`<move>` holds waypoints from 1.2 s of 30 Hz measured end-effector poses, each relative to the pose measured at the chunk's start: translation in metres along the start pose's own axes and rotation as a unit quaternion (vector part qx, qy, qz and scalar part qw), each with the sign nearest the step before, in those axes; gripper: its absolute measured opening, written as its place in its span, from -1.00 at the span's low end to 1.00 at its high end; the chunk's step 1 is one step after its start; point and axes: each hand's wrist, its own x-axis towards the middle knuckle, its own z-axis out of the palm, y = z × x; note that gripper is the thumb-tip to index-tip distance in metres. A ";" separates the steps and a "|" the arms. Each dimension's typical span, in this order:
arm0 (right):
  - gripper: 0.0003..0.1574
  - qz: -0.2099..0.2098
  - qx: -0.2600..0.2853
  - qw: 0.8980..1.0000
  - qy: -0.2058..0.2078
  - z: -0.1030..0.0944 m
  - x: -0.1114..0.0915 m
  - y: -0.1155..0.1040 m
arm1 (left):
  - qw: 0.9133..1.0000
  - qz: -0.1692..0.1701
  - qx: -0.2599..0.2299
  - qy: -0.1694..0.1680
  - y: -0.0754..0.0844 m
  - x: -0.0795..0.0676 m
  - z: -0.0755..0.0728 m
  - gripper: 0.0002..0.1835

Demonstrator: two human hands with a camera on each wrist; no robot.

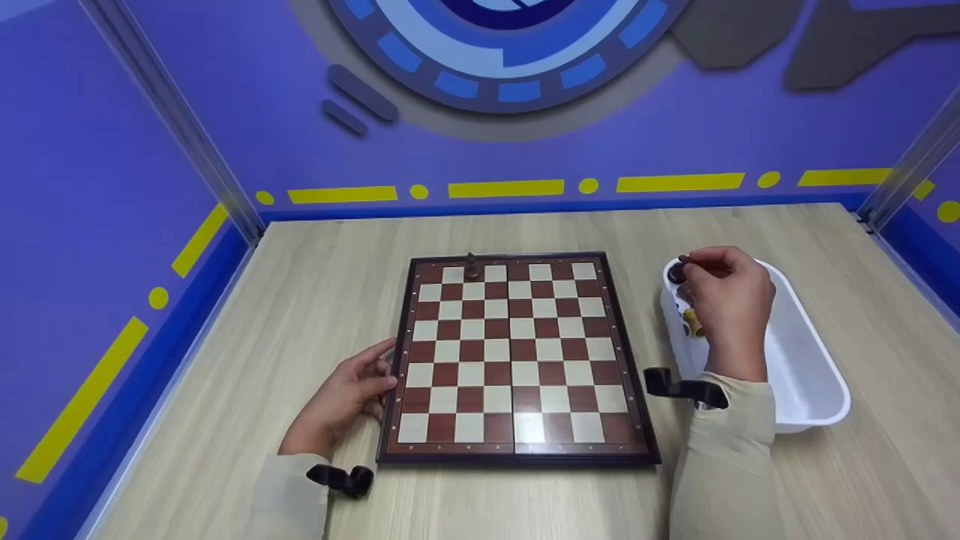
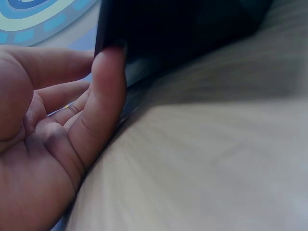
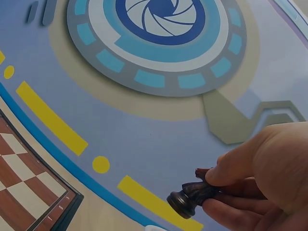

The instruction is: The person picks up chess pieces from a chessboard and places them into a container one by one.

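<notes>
My left hand (image 1: 346,397) touches the left edge of a brown-and-cream chessboard (image 1: 523,453), its fingers only loosely bent. In the left wrist view, fingertips (image 2: 109,65) rest against the board's dark side (image 2: 183,29). A single tall dark chess piece (image 1: 472,268) stands on the far rows of the board, left of the fold. Over the far left corner of a white plastic tub (image 1: 806,360), my right hand (image 1: 729,307) pinches a dark chess knight (image 3: 192,195) between thumb and fingers. The knight's round base points away from the hand.
Inside the tub's left side lies a yellowish chess piece (image 1: 693,322), partly hidden by my right hand. The wooden tabletop (image 1: 315,292) ends at a blue-purple wall (image 1: 517,165) with yellow marks behind and at the sides.
</notes>
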 end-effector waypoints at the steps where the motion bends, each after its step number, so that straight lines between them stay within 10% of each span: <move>1: -0.75 0.001 -0.004 1.000 0.005 0.001 0.001 0.001 | 1.000 -0.002 -0.001 0.001 0.000 0.000 0.000 -0.30; 36: -0.72 0.019 -0.035 0.999 0.022 0.008 0.006 0.010 | 1.000 0.003 0.003 -0.003 0.001 -0.001 0.001 -0.31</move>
